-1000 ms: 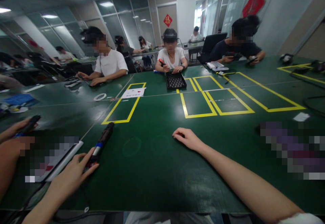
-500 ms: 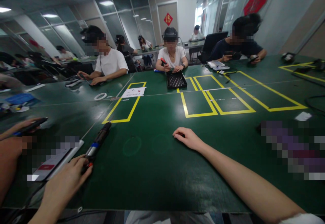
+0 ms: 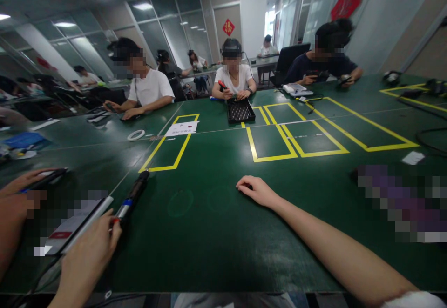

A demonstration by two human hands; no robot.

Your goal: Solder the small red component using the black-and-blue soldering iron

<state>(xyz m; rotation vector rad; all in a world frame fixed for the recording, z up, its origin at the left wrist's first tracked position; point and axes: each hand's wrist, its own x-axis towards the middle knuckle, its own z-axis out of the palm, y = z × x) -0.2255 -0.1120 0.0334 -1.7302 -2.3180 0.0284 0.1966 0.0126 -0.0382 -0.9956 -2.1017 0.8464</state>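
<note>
My left hand (image 3: 92, 240) is closed around the rear of a black electric screwdriver (image 3: 134, 191) with a silver and blue band. The tool lies slanted over the green table, its tip near a yellow tape corner, and my fingers hide its back end. My right hand (image 3: 256, 189) rests on the tabletop to the right, fingers loosely curled together, with nothing visible in them. Faint ring marks show on the surface between my two hands.
Yellow tape rectangles (image 3: 274, 159) mark the green table (image 3: 216, 257). A white paper (image 3: 183, 128) and a tape roll (image 3: 136, 135) lie farther off. Opposite, a person works over a black tray (image 3: 240, 111). Another person's hand (image 3: 26, 180) holds a dark tool at far left.
The view has shifted slightly. My left hand has moved a little along the screwdriver's rear, covering more of its orange-red part. My right hand stays at rest.
</note>
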